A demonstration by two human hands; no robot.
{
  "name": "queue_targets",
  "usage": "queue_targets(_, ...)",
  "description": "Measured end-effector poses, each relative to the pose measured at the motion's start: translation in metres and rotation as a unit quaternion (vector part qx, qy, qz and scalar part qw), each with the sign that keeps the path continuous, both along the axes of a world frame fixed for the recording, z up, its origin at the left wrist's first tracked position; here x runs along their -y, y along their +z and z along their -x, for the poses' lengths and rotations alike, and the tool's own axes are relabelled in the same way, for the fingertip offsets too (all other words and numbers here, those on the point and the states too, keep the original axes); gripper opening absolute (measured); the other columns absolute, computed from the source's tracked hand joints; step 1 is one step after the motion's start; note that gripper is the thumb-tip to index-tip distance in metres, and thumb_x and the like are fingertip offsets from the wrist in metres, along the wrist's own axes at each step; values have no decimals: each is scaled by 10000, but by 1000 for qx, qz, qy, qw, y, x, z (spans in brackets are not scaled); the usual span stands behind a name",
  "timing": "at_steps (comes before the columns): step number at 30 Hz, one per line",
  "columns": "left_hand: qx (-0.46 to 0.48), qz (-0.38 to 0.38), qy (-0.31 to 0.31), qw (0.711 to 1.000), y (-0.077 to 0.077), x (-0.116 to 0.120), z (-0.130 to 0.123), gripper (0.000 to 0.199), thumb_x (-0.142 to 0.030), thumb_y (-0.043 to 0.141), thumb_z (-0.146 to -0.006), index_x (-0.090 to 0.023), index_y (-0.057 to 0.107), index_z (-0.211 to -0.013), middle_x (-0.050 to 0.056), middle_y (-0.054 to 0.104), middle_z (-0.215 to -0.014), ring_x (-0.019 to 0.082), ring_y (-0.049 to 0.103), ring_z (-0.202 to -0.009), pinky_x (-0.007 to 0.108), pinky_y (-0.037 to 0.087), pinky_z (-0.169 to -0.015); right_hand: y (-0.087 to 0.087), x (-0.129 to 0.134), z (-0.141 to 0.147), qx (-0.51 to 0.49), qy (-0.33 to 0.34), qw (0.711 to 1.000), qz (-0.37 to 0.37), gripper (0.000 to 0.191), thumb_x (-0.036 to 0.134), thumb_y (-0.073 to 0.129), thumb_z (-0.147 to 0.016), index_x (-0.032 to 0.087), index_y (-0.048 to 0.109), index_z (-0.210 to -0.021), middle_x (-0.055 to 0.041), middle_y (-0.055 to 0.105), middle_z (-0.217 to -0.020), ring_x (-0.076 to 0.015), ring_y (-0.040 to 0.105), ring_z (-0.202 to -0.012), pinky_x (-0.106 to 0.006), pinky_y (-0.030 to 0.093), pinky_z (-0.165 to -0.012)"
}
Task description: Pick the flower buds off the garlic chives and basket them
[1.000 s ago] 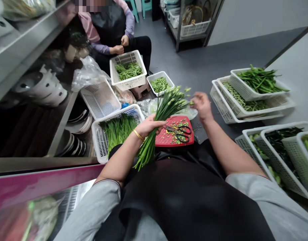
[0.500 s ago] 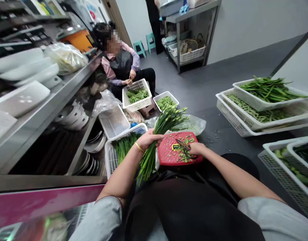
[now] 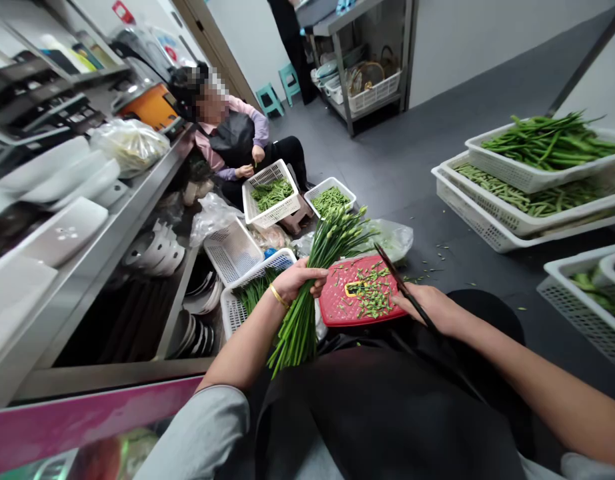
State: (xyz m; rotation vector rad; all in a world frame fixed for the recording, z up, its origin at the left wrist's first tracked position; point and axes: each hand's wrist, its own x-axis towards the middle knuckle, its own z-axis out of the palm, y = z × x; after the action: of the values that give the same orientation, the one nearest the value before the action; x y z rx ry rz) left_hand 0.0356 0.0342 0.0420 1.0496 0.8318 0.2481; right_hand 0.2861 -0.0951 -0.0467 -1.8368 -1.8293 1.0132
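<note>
My left hand (image 3: pixel 301 279), with a yellow band at its wrist, is closed round a thick bunch of flowering chives (image 3: pixel 332 243). Their budded tops point away from me and the cut stems hang towards my lap. In my right hand (image 3: pixel 427 305) is a dark pair of scissors (image 3: pixel 395 270), seen nearly edge-on, so how far its blades are apart cannot be told. The scissors are at the right edge of a red quilted box (image 3: pixel 335 300) in front of my lap. Loose chive buds (image 3: pixel 375 290) lie scattered over its top.
At my left, a white basket (image 3: pixel 231 312) holds more chives, beside a metal shelf (image 3: pixel 132 213) of dishes. A co-worker (image 3: pixel 232 137) sits ahead, hands over a basket of green beans (image 3: pixel 271 195). Stacked vegetable baskets (image 3: pixel 492 223) stand right. Cut bits lie on the floor (image 3: pixel 467 260).
My right hand has drawn back to the right with the scissors, off the buds on the red box, and turned them edge-on. My left hand still grips the chives. The view has shifted slightly.
</note>
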Motion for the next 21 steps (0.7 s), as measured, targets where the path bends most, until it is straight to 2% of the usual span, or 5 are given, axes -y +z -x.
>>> queue_targets(4, -20, -15, -3, 1000, 2, 5, -2, 414, -345, 806, -581, -168, 436, -639, -68, 480, -438, 43, 398, -329, 194, 319, -382, 8, -9, -2, 53, 45, 997, 12, 237, 344, 482, -890, 177, 585, -1024, -127, 707, -1003, -228, 680, -916, -262, 461, -759)
queue_targets(7, -32, -31, 4, 999, 0, 10, -3, 426, -355, 810, -568, -174, 435, -662, -73, 485, -438, 47, 399, -327, 191, 321, -373, 21, -14, 4, 81, 79, 993, 37, 240, 290, 447, -900, 157, 579, -1050, -147, 700, -1048, -244, 675, -962, -279, 464, -780)
queue_targets(14, -88, -41, -31, 995, -14, 28, -7, 451, -390, 820, -549, -176, 458, -713, -73, 520, -445, 60, 436, -335, 189, 337, -362, 53, -26, 24, 126, 76, 987, 64, 335, 290, 405, -927, 104, 563, -1157, -191, 669, -1160, -301, 648, -1080, -337, 476, -840)
queue_targets(17, -84, -33, -35, 995, -19, 31, -6, 441, -374, 813, -564, -176, 465, -750, -77, 522, -452, 59, 432, -331, 189, 339, -363, 53, -23, 27, 115, 64, 989, 64, 342, 286, 383, -935, 114, 596, -1142, -184, 679, -1160, -309, 651, -1089, -342, 479, -859)
queue_targets(21, -80, -17, -37, 996, -20, 32, -4, 429, -360, 810, -574, -170, 474, -761, -73, 522, -452, 60, 430, -331, 191, 356, -370, 41, -13, 27, 86, 39, 995, 33, 388, 321, 348, -947, 168, 619, -1177, -143, 703, -1120, -300, 668, -1064, -327, 488, -821)
